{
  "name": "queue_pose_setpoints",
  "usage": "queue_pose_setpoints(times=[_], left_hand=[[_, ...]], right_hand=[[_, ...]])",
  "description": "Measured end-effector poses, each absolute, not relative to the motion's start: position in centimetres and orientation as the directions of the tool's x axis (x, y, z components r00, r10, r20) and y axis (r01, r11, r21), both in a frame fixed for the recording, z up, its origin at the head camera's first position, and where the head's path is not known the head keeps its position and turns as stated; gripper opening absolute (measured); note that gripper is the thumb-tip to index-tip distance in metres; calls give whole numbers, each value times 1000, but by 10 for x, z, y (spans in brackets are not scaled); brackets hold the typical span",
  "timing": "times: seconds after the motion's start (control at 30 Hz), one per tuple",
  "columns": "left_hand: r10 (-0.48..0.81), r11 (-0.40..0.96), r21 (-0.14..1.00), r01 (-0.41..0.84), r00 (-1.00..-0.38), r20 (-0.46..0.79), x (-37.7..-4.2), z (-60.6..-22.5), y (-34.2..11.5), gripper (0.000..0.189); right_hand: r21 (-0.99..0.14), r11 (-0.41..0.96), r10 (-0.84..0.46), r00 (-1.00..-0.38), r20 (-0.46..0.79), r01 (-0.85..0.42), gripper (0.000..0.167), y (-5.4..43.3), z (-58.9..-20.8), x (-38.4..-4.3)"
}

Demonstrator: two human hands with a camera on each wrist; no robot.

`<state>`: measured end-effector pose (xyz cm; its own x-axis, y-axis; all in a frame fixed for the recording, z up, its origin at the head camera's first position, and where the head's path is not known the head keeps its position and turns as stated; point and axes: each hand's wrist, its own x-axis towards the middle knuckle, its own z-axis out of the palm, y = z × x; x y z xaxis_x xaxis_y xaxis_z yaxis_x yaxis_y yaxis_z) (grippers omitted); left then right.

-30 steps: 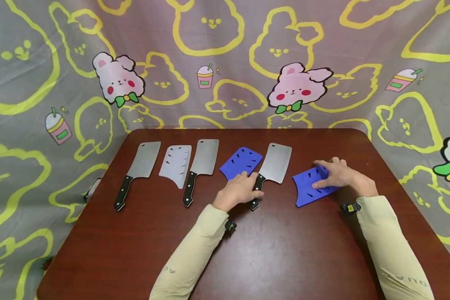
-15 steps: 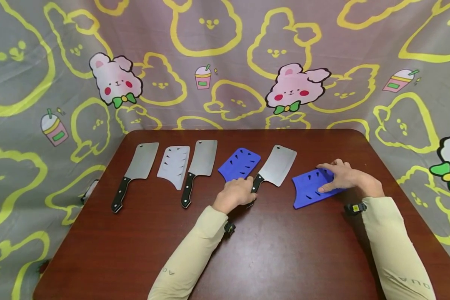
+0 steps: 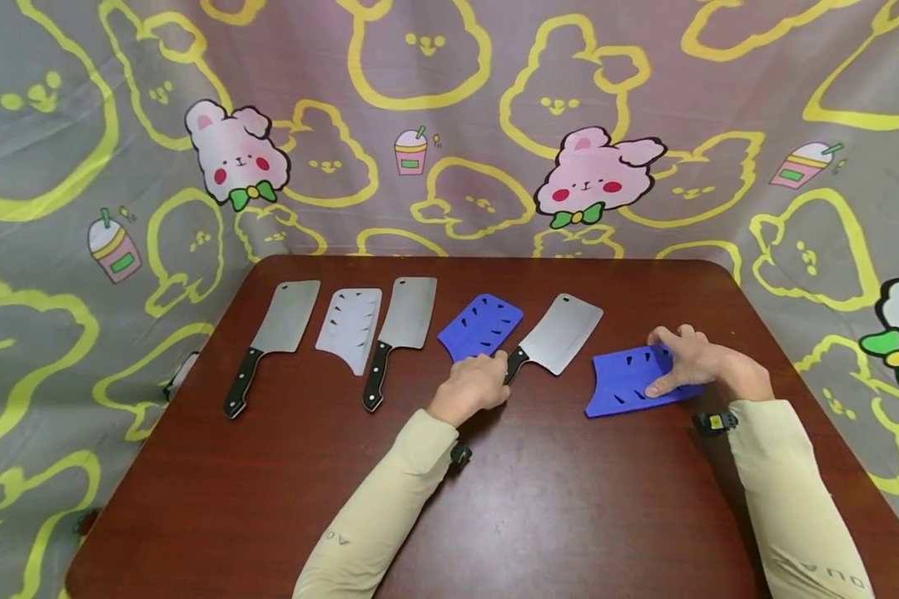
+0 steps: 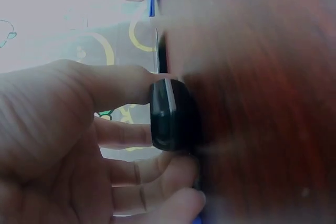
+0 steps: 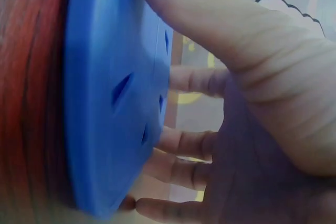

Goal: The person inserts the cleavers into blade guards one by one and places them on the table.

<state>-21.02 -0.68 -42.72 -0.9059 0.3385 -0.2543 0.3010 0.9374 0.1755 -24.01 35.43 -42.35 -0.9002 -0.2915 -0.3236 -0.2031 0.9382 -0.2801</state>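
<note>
My left hand (image 3: 470, 389) grips the black handle of a cleaver, whose broad steel blade (image 3: 562, 333) points away and to the right, close over the table. In the left wrist view the thumb and fingers are round the butt of the handle (image 4: 170, 114). To the right, my right hand (image 3: 695, 362) holds a blue blade guard (image 3: 620, 384) with slanted slots, thumb on its upper face and fingers at its far edge. The right wrist view shows the guard (image 5: 105, 114) from its side, low over the wood.
A second blue blade guard (image 3: 483, 327) lies just beyond my left hand. Farther left are a cleaver (image 3: 410, 312), a white blade guard (image 3: 350, 324) and another cleaver (image 3: 288, 320), all on the brown table (image 3: 285, 499). A patterned curtain (image 3: 464, 75) surrounds the far sides.
My left hand has closed round the cleaver's handle, and the blade has swung to the right. The right hand and its blue guard have shifted slightly right, the guard turning a little.
</note>
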Motion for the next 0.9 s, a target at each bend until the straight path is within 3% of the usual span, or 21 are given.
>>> queue_pose_setpoints(times=[0.3, 0.43, 0.53, 0.73, 0.9], left_hand=[[333, 938, 187, 291, -903, -270, -211, -422, -15, 30], [340, 936, 193, 295, -899, -275, -213, -418, -17, 27], [336, 937, 201, 287, -897, -286, -214, -418, -20, 36], [311, 933, 283, 224, -896, -316, -216, -415, -30, 74], [297, 907, 383, 173, -909, -293, -219, -408, -42, 79]], right_hand=[[-285, 940, -271, -915, -297, -186, 95, 358, -422, -242], [-304, 931, -284, -923, -260, -200, 87, 364, -419, -243], [-373, 902, -321, -917, -238, -218, 75, 366, -416, -244], [-467, 836, -393, -908, -145, -287, 44, 369, -410, -243], [-526, 761, -469, -882, -39, -381, 26, 369, -403, -239]])
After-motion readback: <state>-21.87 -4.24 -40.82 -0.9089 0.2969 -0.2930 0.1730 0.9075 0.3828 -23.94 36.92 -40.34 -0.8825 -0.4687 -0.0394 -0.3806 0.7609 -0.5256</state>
